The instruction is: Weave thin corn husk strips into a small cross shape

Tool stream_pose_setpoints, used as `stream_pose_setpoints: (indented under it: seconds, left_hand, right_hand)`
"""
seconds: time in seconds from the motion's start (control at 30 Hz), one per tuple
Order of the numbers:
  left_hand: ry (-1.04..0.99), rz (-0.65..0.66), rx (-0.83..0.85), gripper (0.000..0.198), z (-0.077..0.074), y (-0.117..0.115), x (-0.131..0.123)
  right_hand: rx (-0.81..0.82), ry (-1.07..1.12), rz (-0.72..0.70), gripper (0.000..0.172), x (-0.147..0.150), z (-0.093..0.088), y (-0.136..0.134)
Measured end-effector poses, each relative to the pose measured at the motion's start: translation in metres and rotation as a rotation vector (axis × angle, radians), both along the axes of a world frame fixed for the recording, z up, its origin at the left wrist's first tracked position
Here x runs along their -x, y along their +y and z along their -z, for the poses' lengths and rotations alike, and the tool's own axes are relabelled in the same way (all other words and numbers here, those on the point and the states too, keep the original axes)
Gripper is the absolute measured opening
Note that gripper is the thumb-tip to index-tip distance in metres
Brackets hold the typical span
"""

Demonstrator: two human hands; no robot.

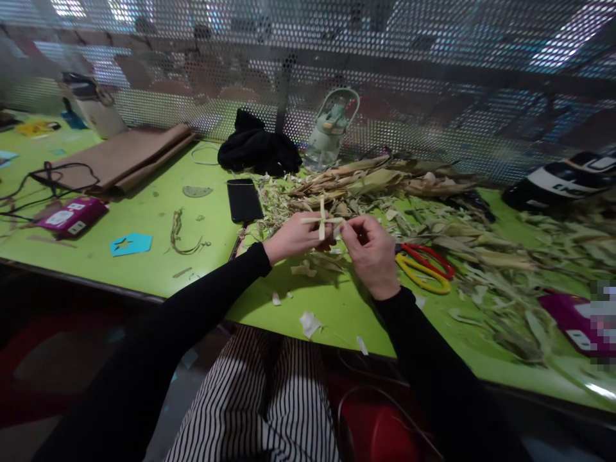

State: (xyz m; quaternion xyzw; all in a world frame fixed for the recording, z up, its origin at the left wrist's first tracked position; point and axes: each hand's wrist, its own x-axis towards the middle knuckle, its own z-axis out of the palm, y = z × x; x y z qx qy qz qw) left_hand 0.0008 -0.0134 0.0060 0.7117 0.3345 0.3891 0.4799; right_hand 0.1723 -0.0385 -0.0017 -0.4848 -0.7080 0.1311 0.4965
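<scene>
My left hand [293, 239] and my right hand [370, 253] meet over the green table [158, 256], both pinching a small cross of pale corn-husk strips [321, 220]. The left hand holds the cross from the left and below, the right hand grips its right end. Behind the hands lies a heap of dried corn husks [375, 183]. Red-and-yellow scissors [426, 268] rest on the table just right of my right hand.
A black phone [244, 199], a black cloth [257, 151] and a pale green bottle [332, 128] sit behind. Brown paper [125, 157], a magenta device [72, 216] with cables and a blue paper piece [131, 244] lie left. Husk scraps [500, 282] cover the right side. A perforated metal screen [433, 77] backs the table.
</scene>
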Motion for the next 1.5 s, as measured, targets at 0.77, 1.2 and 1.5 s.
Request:
stream_pose_setpoints:
  seconds: [0.77, 1.2, 1.5]
  left_hand:
    - [-0.126, 0.035, 0.116, 0.031, 0.008, 0.001, -0.005]
    - [-0.055, -0.001, 0.085, 0.027, 0.003, -0.002, -0.006]
    - [-0.007, -0.03, 0.022, 0.017, 0.005, -0.004, 0.0]
  right_hand:
    - [0.033, 0.058, -0.032, 0.016, -0.003, 0.001, 0.001]
    - [0.006, 0.043, -0.091, 0.014, -0.002, 0.0, -0.001]
    - [0.111, 0.149, -0.134, 0.015, 0.001, 0.001, -0.003]
